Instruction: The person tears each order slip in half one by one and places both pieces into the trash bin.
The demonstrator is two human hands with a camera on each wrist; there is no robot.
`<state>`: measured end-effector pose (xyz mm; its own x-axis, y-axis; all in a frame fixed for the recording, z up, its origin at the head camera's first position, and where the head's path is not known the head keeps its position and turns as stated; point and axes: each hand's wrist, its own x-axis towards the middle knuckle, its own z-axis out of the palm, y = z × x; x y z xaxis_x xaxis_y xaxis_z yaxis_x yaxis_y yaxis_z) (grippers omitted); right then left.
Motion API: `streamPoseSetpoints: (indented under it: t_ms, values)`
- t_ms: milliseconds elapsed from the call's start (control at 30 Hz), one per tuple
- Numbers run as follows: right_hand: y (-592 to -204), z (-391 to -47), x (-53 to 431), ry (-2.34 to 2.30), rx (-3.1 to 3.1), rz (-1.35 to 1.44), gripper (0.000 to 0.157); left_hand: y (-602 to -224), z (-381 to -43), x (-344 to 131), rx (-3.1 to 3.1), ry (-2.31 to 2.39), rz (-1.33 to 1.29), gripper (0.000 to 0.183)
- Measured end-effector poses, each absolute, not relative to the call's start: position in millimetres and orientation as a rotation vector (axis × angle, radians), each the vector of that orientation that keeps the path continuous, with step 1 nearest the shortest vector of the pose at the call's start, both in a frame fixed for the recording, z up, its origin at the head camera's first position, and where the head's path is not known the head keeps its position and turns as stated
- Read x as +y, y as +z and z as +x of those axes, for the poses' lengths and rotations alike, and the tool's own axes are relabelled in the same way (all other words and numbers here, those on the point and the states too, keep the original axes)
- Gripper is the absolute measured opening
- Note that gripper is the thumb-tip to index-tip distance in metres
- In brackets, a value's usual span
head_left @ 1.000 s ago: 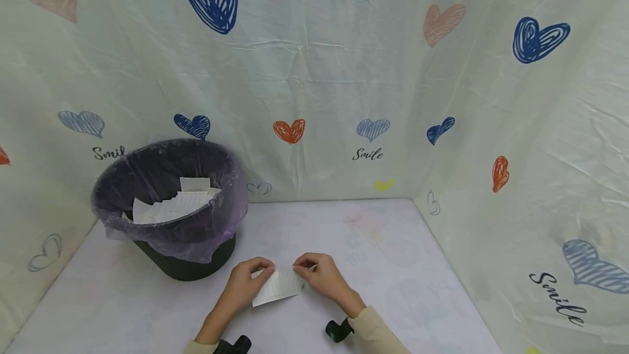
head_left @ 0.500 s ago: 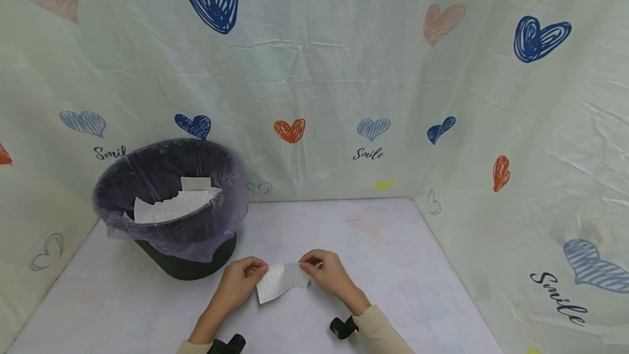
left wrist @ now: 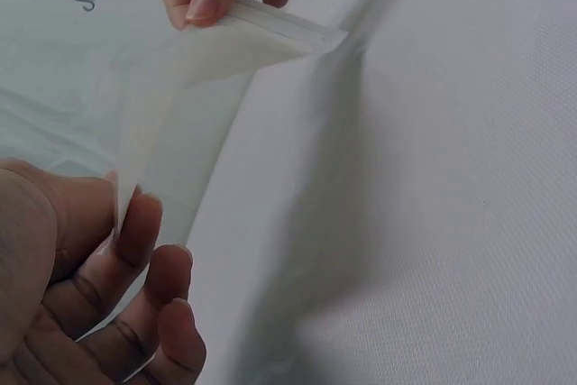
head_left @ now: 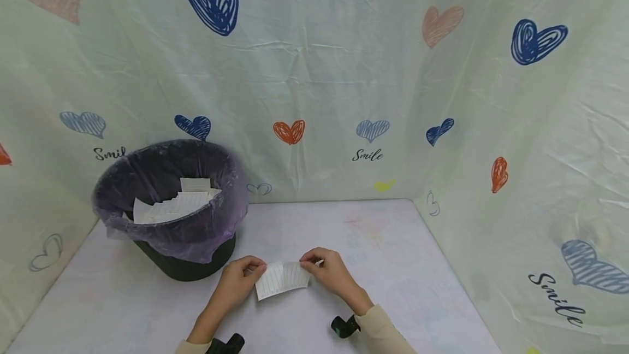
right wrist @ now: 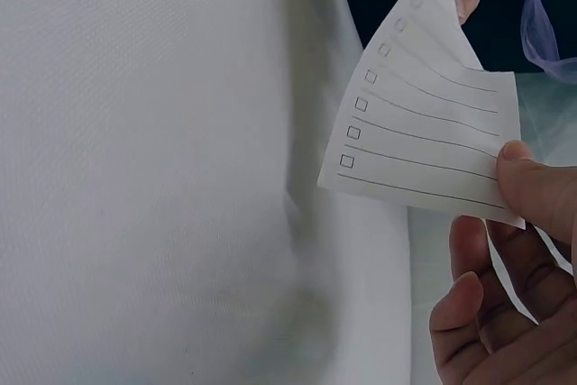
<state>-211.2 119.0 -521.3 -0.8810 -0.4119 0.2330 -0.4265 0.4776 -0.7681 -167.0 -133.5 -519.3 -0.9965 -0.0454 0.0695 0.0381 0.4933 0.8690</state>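
A small white checklist sheet (head_left: 281,282) is stretched between my two hands above the table. My left hand (head_left: 239,280) pinches its left end between thumb and fingers. At the opposite end, my right hand (head_left: 330,275) pinches the upper corner. Seen from the right wrist, the paper (right wrist: 415,132) carries ruled lines and a row of small checkboxes, and it twists toward the left hand. A notch breaks its upper edge in that view; I cannot tell how deep it runs. The left wrist view shows the sheet (left wrist: 149,105) bent and nearly edge-on near the left fingers.
A black bin (head_left: 184,266) with a purple plastic liner (head_left: 216,239) stands at the left back of the table (head_left: 344,239). Several white paper pieces (head_left: 182,204) lie inside it. A white curtain (head_left: 324,86) printed with hearts encloses the back and sides.
My hands have moved slightly apart, the right one a little rightward and up. The sheet has shifted right with them; its lower edge sagged half a second ago and is straighter now.
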Motion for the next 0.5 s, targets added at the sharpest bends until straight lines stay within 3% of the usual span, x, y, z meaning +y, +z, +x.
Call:
streamPoseSetpoints:
  t_ms: [500]
  values:
    - [-520.9,-210.9,123.0,1.411,-2.682,0.723,0.005,-520.3,-166.8,-136.0,-2.649,-1.566,0.039,0.009]
